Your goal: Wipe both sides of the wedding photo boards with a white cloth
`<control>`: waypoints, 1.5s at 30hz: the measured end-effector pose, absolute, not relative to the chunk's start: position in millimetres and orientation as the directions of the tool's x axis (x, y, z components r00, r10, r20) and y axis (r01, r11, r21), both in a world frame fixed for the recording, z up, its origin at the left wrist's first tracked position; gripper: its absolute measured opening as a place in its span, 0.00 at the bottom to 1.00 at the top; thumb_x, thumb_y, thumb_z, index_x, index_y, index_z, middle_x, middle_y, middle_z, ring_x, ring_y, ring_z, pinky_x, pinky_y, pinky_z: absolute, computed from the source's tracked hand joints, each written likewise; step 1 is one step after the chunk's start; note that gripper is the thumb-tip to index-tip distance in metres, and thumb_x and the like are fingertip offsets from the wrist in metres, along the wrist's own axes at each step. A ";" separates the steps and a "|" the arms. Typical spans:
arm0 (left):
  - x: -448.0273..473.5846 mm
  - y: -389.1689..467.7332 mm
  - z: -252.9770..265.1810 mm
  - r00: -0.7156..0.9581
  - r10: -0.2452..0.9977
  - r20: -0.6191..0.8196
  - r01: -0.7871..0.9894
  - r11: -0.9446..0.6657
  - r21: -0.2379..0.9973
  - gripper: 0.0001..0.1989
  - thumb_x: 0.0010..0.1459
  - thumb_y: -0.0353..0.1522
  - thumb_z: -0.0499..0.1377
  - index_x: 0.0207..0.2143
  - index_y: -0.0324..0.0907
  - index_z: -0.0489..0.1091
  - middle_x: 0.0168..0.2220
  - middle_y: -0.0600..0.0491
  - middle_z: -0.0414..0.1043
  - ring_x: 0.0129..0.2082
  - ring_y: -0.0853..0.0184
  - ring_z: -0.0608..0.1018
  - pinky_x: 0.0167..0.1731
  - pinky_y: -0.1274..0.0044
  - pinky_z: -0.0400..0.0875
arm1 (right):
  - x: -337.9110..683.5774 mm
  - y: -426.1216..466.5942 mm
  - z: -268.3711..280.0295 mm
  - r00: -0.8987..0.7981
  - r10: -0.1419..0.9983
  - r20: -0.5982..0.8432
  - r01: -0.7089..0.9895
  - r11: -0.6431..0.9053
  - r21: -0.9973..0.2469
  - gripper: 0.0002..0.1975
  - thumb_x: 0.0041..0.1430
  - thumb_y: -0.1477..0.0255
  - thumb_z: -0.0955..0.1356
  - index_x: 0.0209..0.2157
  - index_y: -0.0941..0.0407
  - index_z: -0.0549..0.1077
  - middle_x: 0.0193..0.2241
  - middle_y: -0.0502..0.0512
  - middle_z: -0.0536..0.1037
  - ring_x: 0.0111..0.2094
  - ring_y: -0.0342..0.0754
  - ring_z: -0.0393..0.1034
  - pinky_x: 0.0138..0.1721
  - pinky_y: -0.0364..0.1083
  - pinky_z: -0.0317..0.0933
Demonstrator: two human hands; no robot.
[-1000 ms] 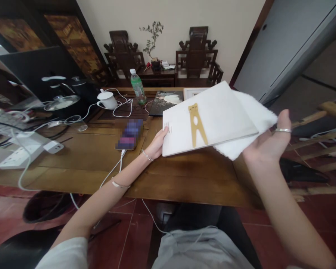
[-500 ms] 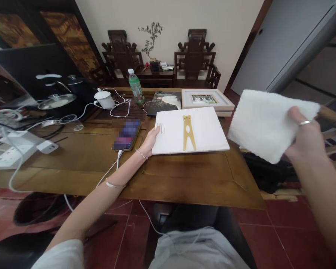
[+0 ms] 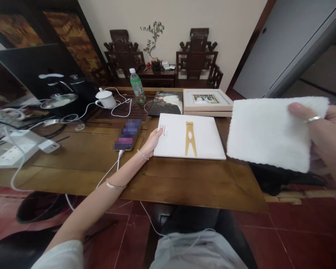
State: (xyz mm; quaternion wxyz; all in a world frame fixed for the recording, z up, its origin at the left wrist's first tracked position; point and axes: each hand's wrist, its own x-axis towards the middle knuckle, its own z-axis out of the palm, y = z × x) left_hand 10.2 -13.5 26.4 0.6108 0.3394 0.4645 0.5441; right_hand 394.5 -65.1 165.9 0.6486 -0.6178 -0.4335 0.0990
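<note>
My left hand (image 3: 153, 142) grips the left edge of a flat white board (image 3: 208, 136), thumb on top and fingers hidden beneath. The board carries a tan cat-shaped figure (image 3: 190, 139) with long legs, and small dark print near its left side. Whether the board rests on the table or hangs just over it, I cannot tell. Off to the right, my right hand (image 3: 310, 116) pinches a fluffy white cloth (image 3: 268, 132) by its upper right part, thumb in front. The cloth hangs spread out beside the board, past the table's right end.
Behind the board lie a dark picture panel (image 3: 166, 102) and a framed photo (image 3: 205, 99). A green-labelled bottle (image 3: 137, 87), a lidded white cup (image 3: 105, 99) and a charging phone (image 3: 128, 134) stand or lie leftward. Cables and a power strip (image 3: 15, 149) crowd the wooden table's (image 3: 182, 183) left.
The board has come down slightly and lies flatter, its near edge lower in view. My right hand has shifted right, and the cloth has swung to hang more squarely.
</note>
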 end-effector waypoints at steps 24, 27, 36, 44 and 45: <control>-8.6 -16.0 38.3 -0.045 0.995 0.094 0.865 -0.008 0.503 0.23 0.61 0.46 0.55 0.17 0.44 0.62 0.18 0.50 0.66 0.24 0.60 0.72 0.26 0.75 0.52 | 290.5 -88.1 42.6 -0.669 0.626 0.401 0.732 0.651 0.203 0.17 0.48 0.89 0.62 0.29 0.57 0.77 0.52 0.67 0.74 0.57 0.63 0.64 0.56 0.64 0.62; -8.9 -18.0 41.1 0.004 0.997 0.083 0.926 -0.035 0.377 0.26 0.61 0.49 0.53 0.16 0.45 0.58 0.19 0.49 0.66 0.24 0.61 0.72 0.26 0.75 0.52 | 297.1 -87.7 41.1 -0.663 0.656 0.361 0.735 0.662 0.146 0.18 0.45 0.89 0.63 0.32 0.58 0.77 0.54 0.67 0.73 0.61 0.66 0.62 0.58 0.69 0.59; -3.7 -25.9 42.7 -0.010 0.993 0.116 0.955 -0.025 0.296 0.19 0.61 0.48 0.54 0.29 0.42 0.69 0.28 0.44 0.73 0.34 0.51 0.78 0.35 0.70 0.66 | 302.9 -79.9 66.7 -0.610 0.644 0.461 0.765 0.631 0.130 0.06 0.49 0.79 0.70 0.20 0.57 0.76 0.63 0.66 0.66 0.66 0.75 0.48 0.62 0.77 0.38; 9.1 -29.1 14.3 0.284 0.928 0.242 0.734 -0.372 0.568 0.26 0.60 0.45 0.59 0.56 0.41 0.67 0.67 0.37 0.53 0.69 0.45 0.52 0.65 0.55 0.45 | 311.5 -64.1 40.6 -0.657 0.678 0.331 0.746 0.648 0.153 0.07 0.49 0.81 0.68 0.30 0.60 0.79 0.56 0.70 0.72 0.58 0.67 0.64 0.58 0.65 0.60; 7.9 -26.7 12.0 0.288 0.932 0.220 0.715 -0.362 0.598 0.26 0.60 0.45 0.58 0.57 0.42 0.67 0.68 0.38 0.52 0.70 0.45 0.49 0.66 0.54 0.42 | 311.3 -65.3 40.5 -0.672 0.664 0.329 0.731 0.665 0.152 0.07 0.48 0.81 0.68 0.29 0.61 0.79 0.56 0.71 0.72 0.58 0.68 0.64 0.58 0.66 0.60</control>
